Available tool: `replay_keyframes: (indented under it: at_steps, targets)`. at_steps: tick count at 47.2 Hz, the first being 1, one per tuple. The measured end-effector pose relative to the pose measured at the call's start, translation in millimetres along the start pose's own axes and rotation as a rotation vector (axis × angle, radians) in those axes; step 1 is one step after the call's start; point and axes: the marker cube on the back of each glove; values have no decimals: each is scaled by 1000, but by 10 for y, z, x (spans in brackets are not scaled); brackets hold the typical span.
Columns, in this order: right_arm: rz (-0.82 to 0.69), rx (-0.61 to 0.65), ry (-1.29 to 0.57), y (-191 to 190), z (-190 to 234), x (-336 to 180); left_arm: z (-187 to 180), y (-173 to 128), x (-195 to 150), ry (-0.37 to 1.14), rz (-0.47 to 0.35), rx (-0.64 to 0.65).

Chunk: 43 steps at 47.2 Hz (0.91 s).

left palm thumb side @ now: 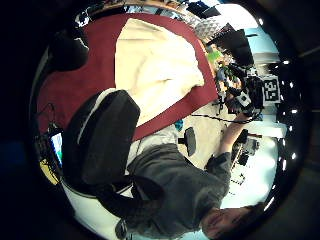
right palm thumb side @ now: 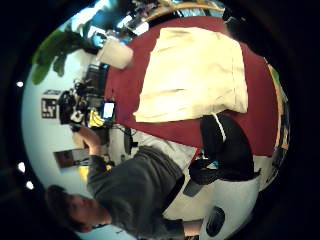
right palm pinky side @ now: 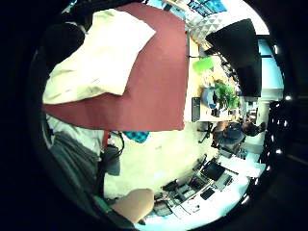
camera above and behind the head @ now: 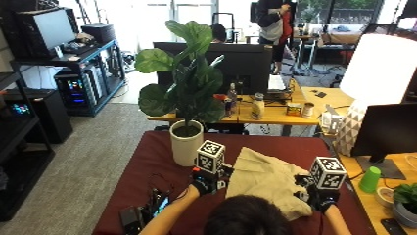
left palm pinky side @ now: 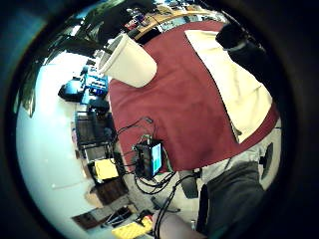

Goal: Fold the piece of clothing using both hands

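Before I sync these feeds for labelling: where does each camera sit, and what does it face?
Outside view: above and behind the head, facing the maroon table, cream garment, potted plant; left hand, right hand.
Left little-finger palm: over the table; white pot, garment.
Left thumb palm: garment; own thumb, grey-shirted torso.
Right little-finger palm: garment, table edge, floor.
Right thumb palm: garment, pot, a gloved hand.
All share the garment.

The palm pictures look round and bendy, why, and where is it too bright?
In the palm views a very wide lens curves the red table edges and leaves dark corners. In the outside view the white lamp and the windows behind glare; the cream cloth is evenly lit.
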Motion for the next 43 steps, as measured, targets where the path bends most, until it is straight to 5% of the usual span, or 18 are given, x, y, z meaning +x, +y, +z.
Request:
replay_keyframes:
  at_steps: [12, 23, 31, 38, 43]
  targets:
    - [40, 24, -55, 22, 15, 222, 86, 19, -43, -12, -12, -44]
    - [1, -77, -16, -85, 199, 285, 184, -23, -49, 28, 4, -79]
    - [-92, -244, -24, -191, 862, 273, 1053, -110, 210, 136, 105, -138]
    - [8, -283, 91, -368, 1579, 387, 2200, -228, 492, 131, 208, -233]
    - [70, -229, 64, -467, 1808, 471, 2461, -314, 544, 119, 179, -98]
